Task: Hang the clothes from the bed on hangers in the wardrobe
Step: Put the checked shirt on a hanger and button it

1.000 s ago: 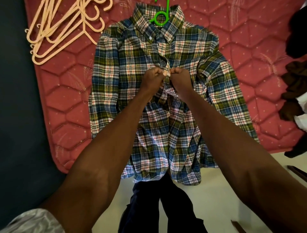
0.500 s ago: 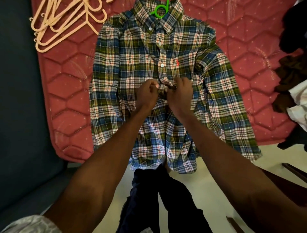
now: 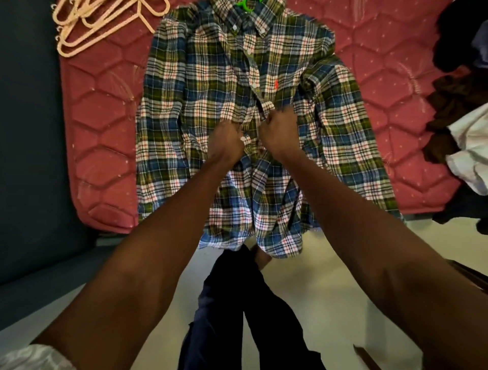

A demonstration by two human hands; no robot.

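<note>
Nearest, the plaid shirt point(image 3: 200, 111) hangs its hem over the edge of the bed point(image 3: 105, 137), lying flat and face up on the pink quilted cover. At its button placket the left hand point(image 3: 225, 144) and right hand point(image 3: 278, 134) sit close together, each with fingers curled, pinching the fabric. Farther off, a green hanger point(image 3: 244, 3) shows at the collar, cream hangers point(image 3: 100, 23) lie at the far left, and more clothes point(image 3: 459, 113) are piled on the right.

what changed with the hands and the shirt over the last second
Both hands, left hand and right hand, worked down the front of the plaid shirt, from the chest to a lower button, and still pinch the placket. The buttons above now look fastened. The shirt stays flat on the pink mattress with the green hanger in its collar; the beige hangers lie untouched.
</note>
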